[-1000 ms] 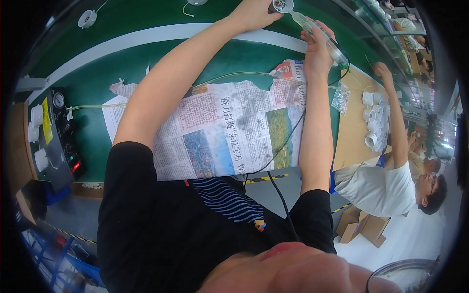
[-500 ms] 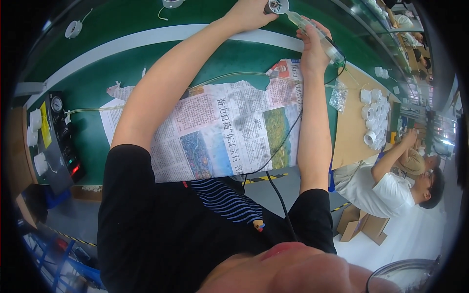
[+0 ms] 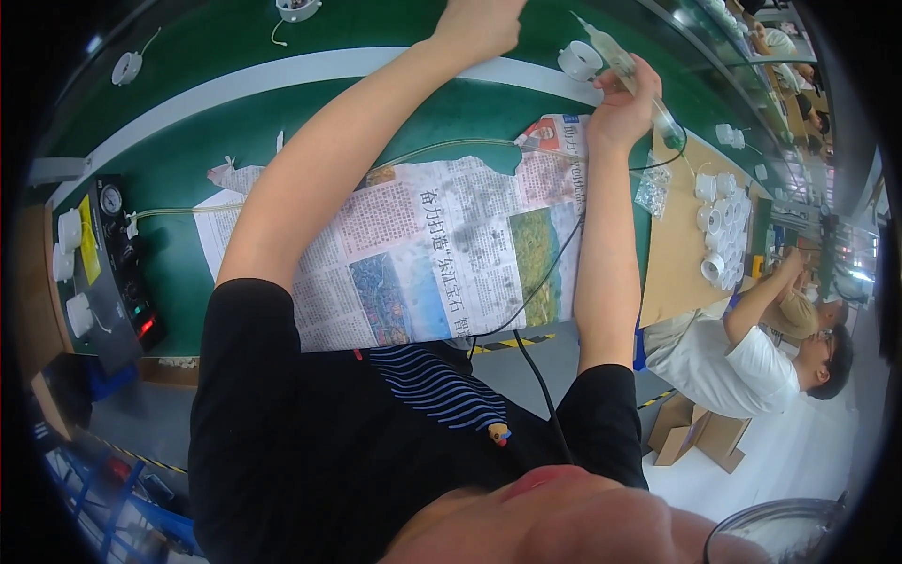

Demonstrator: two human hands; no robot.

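At the top edge, over the green strip beyond the white rail, is my left hand (image 3: 477, 30). Its fingers run out of the picture, so whether it holds anything is hidden. My right hand (image 3: 624, 111) is closed around a clear dispensing syringe (image 3: 615, 62) with a greenish lower end and a thin tip pointing up and left. A black cord hangs from the syringe. Just left of the syringe, a white round cup-shaped part (image 3: 580, 60) rests on the green strip by the rail.
Newspaper (image 3: 470, 254) covers the bench before me. A black control box with a gauge (image 3: 110, 199) stands left. Several white round parts (image 3: 712, 222) sit on cardboard (image 3: 672, 273) at right, beside a small clear bag (image 3: 652, 188). Another person (image 3: 752, 362) works nearby.
My left hand has moved slightly up and left; the round part it held no longer shows. My right hand has shifted right with the syringe. Parts on the green strip have moved left.
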